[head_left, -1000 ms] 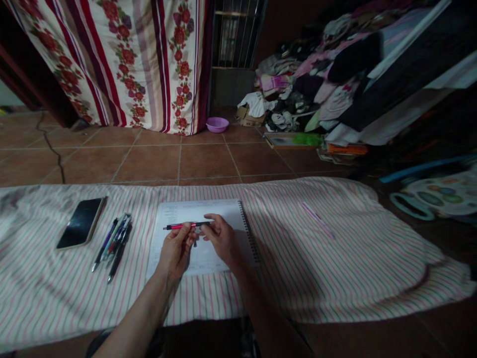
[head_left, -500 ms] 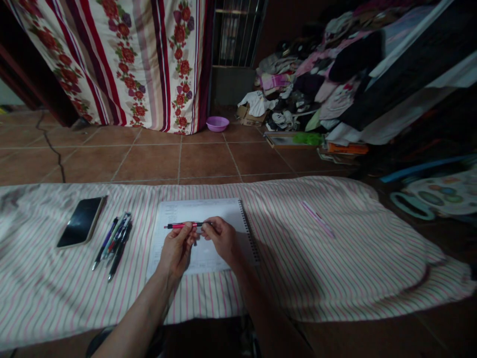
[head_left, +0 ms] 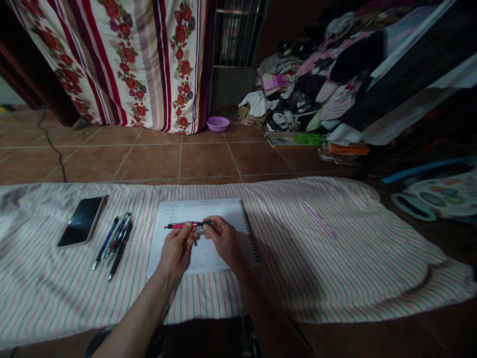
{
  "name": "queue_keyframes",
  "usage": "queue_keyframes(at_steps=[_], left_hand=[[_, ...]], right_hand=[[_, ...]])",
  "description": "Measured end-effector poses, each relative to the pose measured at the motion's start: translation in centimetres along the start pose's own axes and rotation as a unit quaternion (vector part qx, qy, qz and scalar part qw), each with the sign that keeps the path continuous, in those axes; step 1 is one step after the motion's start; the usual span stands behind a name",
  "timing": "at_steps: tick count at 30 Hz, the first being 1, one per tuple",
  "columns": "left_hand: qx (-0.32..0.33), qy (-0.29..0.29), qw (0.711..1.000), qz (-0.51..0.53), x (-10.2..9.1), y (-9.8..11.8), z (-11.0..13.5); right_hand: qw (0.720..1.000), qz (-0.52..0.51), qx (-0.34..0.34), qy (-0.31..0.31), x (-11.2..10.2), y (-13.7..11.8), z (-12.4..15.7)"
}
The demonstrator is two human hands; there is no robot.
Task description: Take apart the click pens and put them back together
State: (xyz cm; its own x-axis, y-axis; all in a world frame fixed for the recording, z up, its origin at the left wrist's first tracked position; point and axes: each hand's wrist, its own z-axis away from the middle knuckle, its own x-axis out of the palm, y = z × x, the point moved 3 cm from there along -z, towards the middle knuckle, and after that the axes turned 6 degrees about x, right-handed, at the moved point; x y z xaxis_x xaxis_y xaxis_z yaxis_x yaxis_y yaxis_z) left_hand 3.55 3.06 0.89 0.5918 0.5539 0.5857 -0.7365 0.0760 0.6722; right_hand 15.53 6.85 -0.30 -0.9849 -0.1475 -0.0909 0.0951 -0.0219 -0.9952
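My left hand (head_left: 176, 251) and right hand (head_left: 223, 239) pinch the red pen (head_left: 179, 225), and my fingertips hide its right end. The print on the notebook (head_left: 223, 209) beneath my hands is too small to read, and they cover its lower middle. Left of my left hand, the bundled pens (head_left: 115, 241) overlap too much to count. The bottom edge cuts off both forearms.

Bare striped cloth (head_left: 354, 263) is lying open right of the notebook (head_left: 223, 209), with only a pink pen (head_left: 318, 220) crossing it. To the left, a bunch of pens (head_left: 115, 241) and a phone (head_left: 82, 221) are crowding the way.
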Motion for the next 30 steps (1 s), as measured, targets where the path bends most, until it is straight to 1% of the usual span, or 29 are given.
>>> queue_keyframes(at_steps=[4, 13, 21, 27, 30], left_hand=[[0.006, 0.003, 1.000, -0.001, 0.06, 0.03, 0.05], [0.012, -0.005, 1.000, 0.001, 0.10, 0.04, 0.08], [0.019, -0.010, 1.000, -0.008, 0.24, 0.11, 0.16], [0.017, -0.008, 1.000, -0.003, 0.16, 0.04, 0.12], [0.015, -0.006, 1.000, -0.002, 0.13, 0.02, 0.11]], right_hand=[[1.000, 0.005, 0.016, 0.001, -0.02, -0.11, 0.09], [1.000, 0.022, 0.013, -0.001, -0.10, -0.28, 0.16], [0.999, 0.023, 0.028, -0.004, -0.08, -0.34, 0.19], [1.000, 0.024, -0.002, 0.001, -0.08, -0.50, 0.22], [1.000, 0.012, 0.001, -0.002, -0.02, -0.41, 0.16]])
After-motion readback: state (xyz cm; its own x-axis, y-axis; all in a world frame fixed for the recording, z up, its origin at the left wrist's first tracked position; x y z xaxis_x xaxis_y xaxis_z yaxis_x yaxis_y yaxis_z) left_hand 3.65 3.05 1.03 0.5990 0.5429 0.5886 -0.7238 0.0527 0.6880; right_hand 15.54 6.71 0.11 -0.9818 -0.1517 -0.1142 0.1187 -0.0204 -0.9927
